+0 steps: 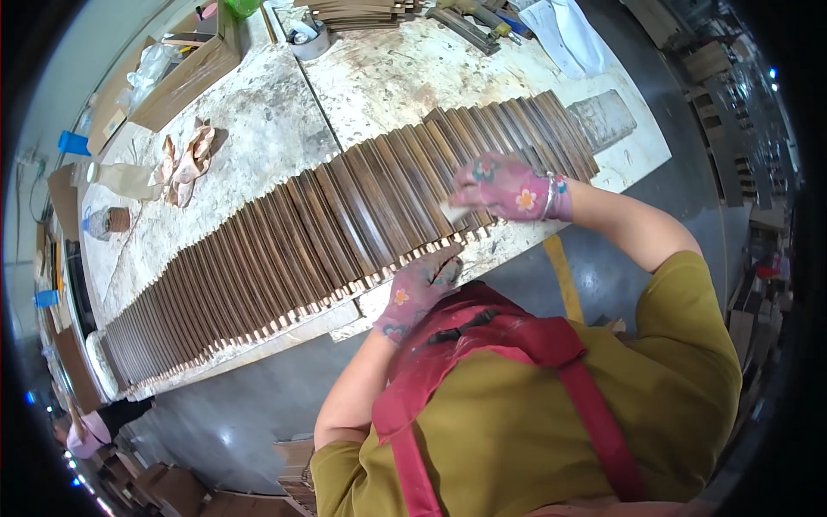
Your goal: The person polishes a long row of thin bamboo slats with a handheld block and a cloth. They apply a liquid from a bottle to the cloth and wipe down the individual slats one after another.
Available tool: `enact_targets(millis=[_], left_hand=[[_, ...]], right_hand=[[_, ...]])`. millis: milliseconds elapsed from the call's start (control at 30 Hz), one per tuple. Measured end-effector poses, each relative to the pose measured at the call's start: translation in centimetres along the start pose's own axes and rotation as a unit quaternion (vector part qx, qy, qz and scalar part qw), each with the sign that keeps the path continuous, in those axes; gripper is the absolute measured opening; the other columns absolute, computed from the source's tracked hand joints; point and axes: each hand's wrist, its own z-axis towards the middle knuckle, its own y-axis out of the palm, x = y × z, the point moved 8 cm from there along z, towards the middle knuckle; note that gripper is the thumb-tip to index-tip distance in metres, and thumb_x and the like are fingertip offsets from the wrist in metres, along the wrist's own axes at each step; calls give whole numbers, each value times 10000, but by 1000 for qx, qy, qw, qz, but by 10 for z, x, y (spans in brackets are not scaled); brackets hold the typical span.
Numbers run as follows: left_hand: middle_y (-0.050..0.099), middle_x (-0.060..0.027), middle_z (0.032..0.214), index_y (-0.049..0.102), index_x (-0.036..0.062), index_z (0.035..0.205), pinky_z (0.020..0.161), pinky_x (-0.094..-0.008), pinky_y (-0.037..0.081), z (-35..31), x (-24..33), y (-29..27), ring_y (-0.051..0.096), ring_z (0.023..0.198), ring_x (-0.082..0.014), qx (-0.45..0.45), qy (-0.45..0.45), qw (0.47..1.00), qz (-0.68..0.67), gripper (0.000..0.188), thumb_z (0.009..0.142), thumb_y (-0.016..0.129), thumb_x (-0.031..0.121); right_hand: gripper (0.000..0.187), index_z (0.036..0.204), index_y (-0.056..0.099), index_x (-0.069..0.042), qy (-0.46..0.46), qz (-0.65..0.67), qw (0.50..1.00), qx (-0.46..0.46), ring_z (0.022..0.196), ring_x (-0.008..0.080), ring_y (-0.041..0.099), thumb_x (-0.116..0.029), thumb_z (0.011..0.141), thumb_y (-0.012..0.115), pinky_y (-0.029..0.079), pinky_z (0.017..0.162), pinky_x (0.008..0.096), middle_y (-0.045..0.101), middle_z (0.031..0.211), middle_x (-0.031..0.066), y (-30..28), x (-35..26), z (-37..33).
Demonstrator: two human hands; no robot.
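Note:
Dark brown wooden strips with pale cut ends lie side by side in a long row across the table. Above the strips, right of the row's middle, my right hand, in a pink flowered glove, is closed on a small pale pad. The pad's exact kind is unclear. At the near ends of the strips sits my left hand, gloved the same way, its fingers curled together against the row. Whatever lies between those fingers is hidden.
The stained white table carries a cardboard box of odds and ends, a crumpled glove, a plastic bottle and a tape roll. At the back are clamps and more strips. A flat grey block lies right.

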Motion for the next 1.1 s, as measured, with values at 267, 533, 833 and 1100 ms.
enact_targets(millis=[267,533,833,1100], left_hand=[[687,-31,998,607,20,1263,752,-239,549,-12,9,2,641,865,-96,43,-147,974,-164,321,993,566,188],[692,-19,929,644,25,1204,754,-239,539,-11,15,5,627,805,-82,73,-130,981,-122,277,989,565,182],[679,-108,1153,599,52,1269,934,-299,491,-6,28,30,649,1061,-201,25,-63,997,-45,326,992,541,212],[664,-52,1100,589,57,1291,884,-262,497,16,37,38,616,989,-116,34,24,999,30,321,1006,517,188]], right_hand=[[250,1143,667,-168,114,21,989,92,980,224,619,-252,923,584,520,859,352,630,1112,83,-28,83,81],[350,1148,662,-242,-24,-8,999,-47,997,243,635,-102,833,606,504,883,413,648,1032,72,-2,-17,-18],[281,1131,662,-161,40,102,979,173,889,196,622,-325,970,499,552,764,308,635,1024,82,-29,88,56],[360,1201,626,-241,-25,19,1000,-3,1016,189,628,-170,852,676,514,906,368,654,1080,58,7,30,6]])
